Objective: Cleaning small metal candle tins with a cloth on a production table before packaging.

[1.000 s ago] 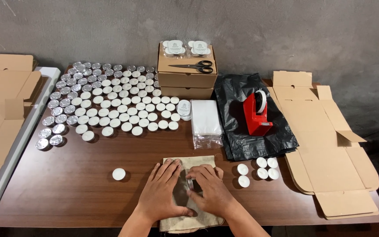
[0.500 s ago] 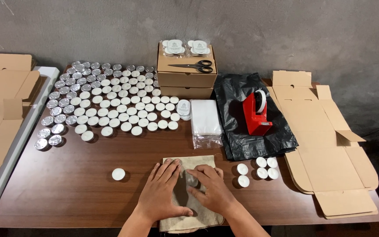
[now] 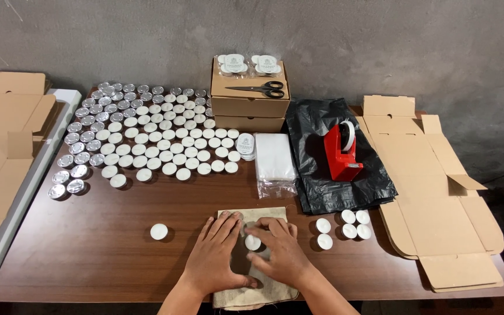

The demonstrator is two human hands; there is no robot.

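Observation:
A beige cloth pouch (image 3: 259,289) lies flat at the front middle of the brown table (image 3: 106,256). My left hand (image 3: 217,256) presses flat on the pouch, fingers spread. My right hand (image 3: 279,251) rests on the pouch beside it, its fingers around a white tealight candle (image 3: 253,242) that sits on the cloth between both hands. One lone tealight (image 3: 159,231) lies left of the pouch. Several more tealights (image 3: 343,224) sit just right of my right hand.
A large field of tealights (image 3: 147,137) covers the table's back left. Stacked cardboard boxes (image 3: 251,105) carry scissors (image 3: 261,89). A clear bag stack (image 3: 274,160), black plastic bag (image 3: 322,181), red tape dispenser (image 3: 342,153) and flat cartons (image 3: 438,198) lie right; more flat cartons (image 3: 1,146) lie left.
My right hand's fingers have shifted slightly on the pouch, and the tealight between my hands now shows its white top more plainly. My left hand has stayed pressed on the cloth.

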